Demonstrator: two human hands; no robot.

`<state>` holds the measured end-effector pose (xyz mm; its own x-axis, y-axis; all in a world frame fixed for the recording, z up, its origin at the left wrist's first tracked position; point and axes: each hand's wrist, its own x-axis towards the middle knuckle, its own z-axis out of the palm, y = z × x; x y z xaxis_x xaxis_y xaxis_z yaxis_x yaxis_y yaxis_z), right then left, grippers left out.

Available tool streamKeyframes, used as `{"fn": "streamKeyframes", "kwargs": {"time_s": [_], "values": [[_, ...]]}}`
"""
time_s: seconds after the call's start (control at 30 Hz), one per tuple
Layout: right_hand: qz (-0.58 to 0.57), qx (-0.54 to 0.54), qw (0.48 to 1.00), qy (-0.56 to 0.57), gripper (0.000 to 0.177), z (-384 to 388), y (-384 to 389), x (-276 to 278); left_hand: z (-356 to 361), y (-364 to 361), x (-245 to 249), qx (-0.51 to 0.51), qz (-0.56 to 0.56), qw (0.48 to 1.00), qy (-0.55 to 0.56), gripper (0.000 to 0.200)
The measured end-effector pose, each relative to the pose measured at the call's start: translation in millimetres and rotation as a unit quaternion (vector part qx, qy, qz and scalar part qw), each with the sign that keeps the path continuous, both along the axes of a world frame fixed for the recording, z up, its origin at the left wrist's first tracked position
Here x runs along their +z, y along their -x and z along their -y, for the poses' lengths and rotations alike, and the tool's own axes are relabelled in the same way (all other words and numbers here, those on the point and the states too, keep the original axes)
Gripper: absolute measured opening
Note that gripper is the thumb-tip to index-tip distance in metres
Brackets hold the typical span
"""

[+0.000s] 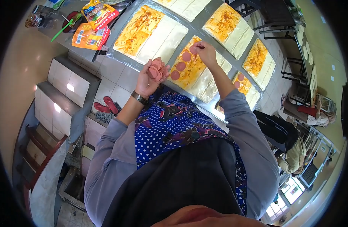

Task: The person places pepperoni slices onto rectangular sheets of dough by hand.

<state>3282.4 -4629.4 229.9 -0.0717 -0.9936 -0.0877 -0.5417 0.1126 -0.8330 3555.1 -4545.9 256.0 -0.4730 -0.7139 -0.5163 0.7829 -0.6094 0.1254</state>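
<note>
A loose pile of pink sausage slices (pixel 155 70) rests in my left hand (pixel 145 82), fingers curled around it, just off the table's near edge. My right hand (pixel 207 54) pinches one round sausage slice (pixel 193 49) over the nearest middle dough sheet (pixel 205 86). Along that sheet's sauce-covered half (pixel 193 67), several slices lie in a row, among them a slice (pixel 180 66) near the left end. The other half of the sheet is plain pale dough with cut lines. My right fingertips partly cover the slice they touch.
More half-sauced dough sheets (pixel 173 37) lie on the plastic-covered table (pixel 133 63). Orange and red packets (pixel 91 36) and a green-handled utensil (pixel 61 31) are at the left. Red sandals (pixel 110 104) lie on the floor beside tiled steps (pixel 70 81). Other people (pixel 293 159) are at the right.
</note>
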Motion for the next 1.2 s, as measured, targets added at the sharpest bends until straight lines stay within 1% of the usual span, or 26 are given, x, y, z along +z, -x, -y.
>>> {"fn": "streamKeyframes", "kwargs": {"time_s": [0.1,0.17,0.27,0.4,0.43,0.47,0.5,0.53,0.6,0.63,0.7,0.73,0.8,0.93,1.0,1.03,1.1,1.13,1.2], "values": [[-0.019,0.019,1.0,0.006,0.013,5,2,-7,0,-4,1,0.002,0.002,1.0,-0.002,0.044],[-0.131,0.059,0.987,0.078,0.009,7,2,-5,2,-8,1,0.001,0.002,1.0,-0.005,0.044],[-0.132,0.082,0.982,0.106,0.007,8,-4,-1,7,-15,2,-0.009,0.006,1.0,-0.005,0.046],[-0.159,0.068,0.98,0.096,0.007,14,-2,-2,23,-31,4,-0.047,0.014,0.999,0.009,0.048],[-0.075,0.01,0.995,0.07,0.007,18,2,-5,29,-37,5,-0.058,0.014,0.998,0.009,0.048],[0.01,-0.047,0.998,0.044,0.008,20,7,-3,34,-43,6,-0.071,0.02,0.997,0.014,0.048],[0.02,-0.07,0.997,-0.001,0.01,23,14,0,39,-48,7,-0.082,0.025,0.996,0.018,0.049],[0.017,-0.076,0.997,-0.001,0.01,24,16,1,44,-54,8,-0.088,0.022,0.996,0.019,0.049],[-0.06,-0.107,0.992,-0.004,0.011,27,19,-1,54,-65,11,-0.111,0.029,0.993,0.003,0.049],[-0.061,-0.113,0.992,-0.003,0.011,29,17,-5,59,-71,12,-0.117,0.027,0.993,0.004,0.049],[-0.117,-0.121,0.986,0.02,0.012,33,11,-10,68,-80,12,-0.131,0.033,0.991,0.0,0.049],[-0.118,-0.127,0.985,0.019,0.012,34,9,-13,72,-85,10,-0.138,0.033,0.99,0.0,0.049],[-0.178,-0.115,0.974,0.077,0.011,34,3,-15,78,-92,5,-0.143,0.006,0.99,0.006,0.05],[-0.17,-0.172,0.965,0.099,0.011,19,3,-11,88,-101,0,-0.162,0.003,0.987,0.006,0.05],[-0.273,-0.177,0.943,0.067,0.021,1,-3,0,93,-105,-2,-0.161,-0.018,0.987,-0.014,0.05],[-0.274,-0.181,0.942,0.065,0.021,-6,-8,2,96,-107,-3,-0.166,-0.019,0.986,-0.014,0.05],[-0.35,-0.135,0.924,0.073,0.032,-18,-19,4,102,-109,-4,-0.171,-0.01,0.985,-0.013,0.05],[-0.352,-0.14,0.923,0.071,0.032,-18,-23,4,105,-110,-6,-0.177,-0.011,0.984,-0.013,0.05],[-0.376,-0.141,0.916,0.007,0.038,-14,-34,10,110,-112,-7,-0.188,-0.023,0.982,-0.014,0.051]]}}
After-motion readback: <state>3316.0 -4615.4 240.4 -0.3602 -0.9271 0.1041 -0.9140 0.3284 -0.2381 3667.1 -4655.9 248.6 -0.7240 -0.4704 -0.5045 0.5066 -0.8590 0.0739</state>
